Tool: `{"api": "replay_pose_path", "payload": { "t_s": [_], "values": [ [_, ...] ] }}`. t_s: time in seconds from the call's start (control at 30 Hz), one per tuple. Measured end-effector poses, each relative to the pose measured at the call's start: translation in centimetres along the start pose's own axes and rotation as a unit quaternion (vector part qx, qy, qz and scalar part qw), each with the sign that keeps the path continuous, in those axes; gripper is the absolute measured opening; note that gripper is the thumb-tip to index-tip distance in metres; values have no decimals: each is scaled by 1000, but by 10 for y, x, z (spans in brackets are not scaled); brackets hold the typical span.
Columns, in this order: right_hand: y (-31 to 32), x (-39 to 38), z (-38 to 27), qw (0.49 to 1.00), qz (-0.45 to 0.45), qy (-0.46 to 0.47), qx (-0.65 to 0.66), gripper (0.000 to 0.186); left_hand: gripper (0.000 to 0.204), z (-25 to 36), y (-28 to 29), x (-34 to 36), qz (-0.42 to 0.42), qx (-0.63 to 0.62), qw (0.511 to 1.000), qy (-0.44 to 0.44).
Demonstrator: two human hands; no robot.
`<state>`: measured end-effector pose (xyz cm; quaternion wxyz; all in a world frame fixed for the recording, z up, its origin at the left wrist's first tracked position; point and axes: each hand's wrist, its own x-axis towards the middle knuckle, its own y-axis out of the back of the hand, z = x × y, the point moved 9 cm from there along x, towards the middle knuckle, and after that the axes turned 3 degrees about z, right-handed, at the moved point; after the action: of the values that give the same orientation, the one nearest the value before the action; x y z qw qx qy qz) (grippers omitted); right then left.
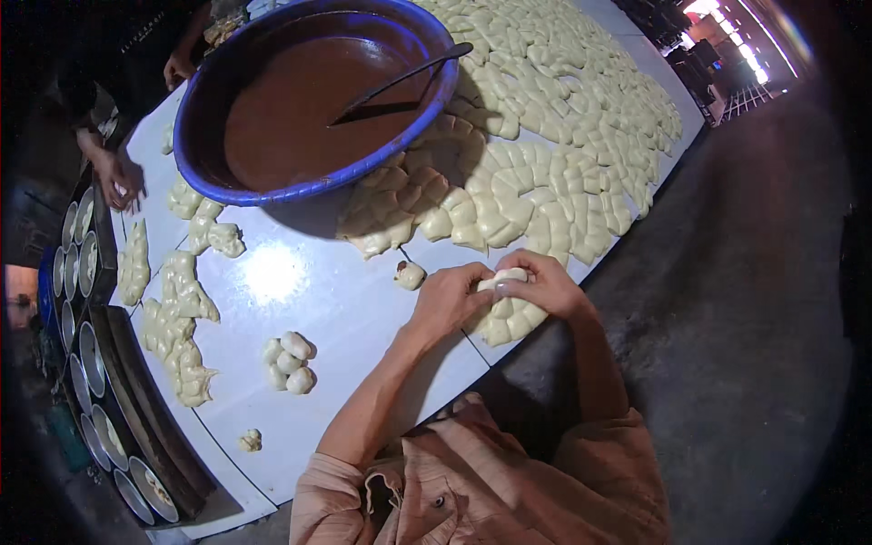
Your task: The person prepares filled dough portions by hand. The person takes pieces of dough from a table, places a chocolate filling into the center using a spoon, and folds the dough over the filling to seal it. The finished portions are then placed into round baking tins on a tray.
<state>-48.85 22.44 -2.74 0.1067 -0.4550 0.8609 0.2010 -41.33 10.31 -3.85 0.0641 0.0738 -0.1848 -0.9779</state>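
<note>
My left hand (450, 298) and my right hand (547, 287) meet near the table's front edge, fingers closed on a small pale dough piece (512, 275). Just under them lies a patch of flat, cut dough pieces (507, 323). Left of my left hand sits a dough ball (410, 276) with a brown spot on it. Beyond my hands, a wide sheet of cut dough pieces (509, 200) spreads over the table's right side. A big blue tub (272, 195) holds thick brown paste (295, 113), and a dark long-handled spoon (391, 89) leans in it.
Several smooth dough balls (289, 363) cluster on the white table (363, 363), with a small lump (250, 440) nearer. Irregular dough strips (177, 318) lie to the left. Round metal tins (93, 359) in dark racks line the left edge. Another person's hand (115, 182) rests nearby.
</note>
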Motion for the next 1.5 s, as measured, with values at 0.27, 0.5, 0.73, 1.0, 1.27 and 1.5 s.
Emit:
{"api": "replay_pose_path", "payload": {
  "t_s": [0.27,0.5,0.73,1.0,1.27,1.5],
  "values": [
    [15,-1,-13,993,11,-37,108,21,42,7,3,-2,-2,-25,1000,15],
    [4,-1,-15,1000,6,-14,10,26,38,41,5,-4,117,68,982,-131],
    [7,-12,-52,993,76,34,-88,23,22,37,3,-4,100,125,981,-109],
    [8,-21,-60,989,44,47,-136,18,14,39,-14,-13,51,179,971,-147],
    [49,-57,-111,955,224,162,108,21,51,26,-11,-15,-32,142,986,-81],
    [-16,-3,-63,943,68,40,325,34,43,64,74,-19,57,-175,983,5]
  ]
}}
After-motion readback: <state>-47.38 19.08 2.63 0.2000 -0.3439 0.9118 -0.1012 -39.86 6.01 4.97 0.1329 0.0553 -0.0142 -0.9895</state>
